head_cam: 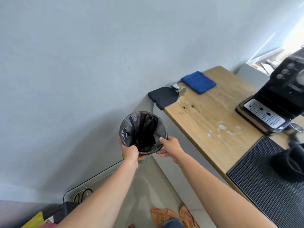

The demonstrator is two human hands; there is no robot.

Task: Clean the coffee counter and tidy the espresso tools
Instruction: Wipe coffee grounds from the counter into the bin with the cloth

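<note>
Bin [143,132], gripped at its rim by left hand [130,152] and right hand [169,148], could tip if its loose liner [125,134] slips.

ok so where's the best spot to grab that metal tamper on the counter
Grip the tamper by its narrow handle, coming from above on the wall side. It lies tipped on its side, round flat base toward the counter's middle, handle toward the black mat, so the slim waist is probably the easiest part to pinch.

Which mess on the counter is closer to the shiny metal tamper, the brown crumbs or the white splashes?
The brown crumbs. They lie just in front of the tamper, while the white splashes sit farther along the counter, near the coffee machine.
</note>
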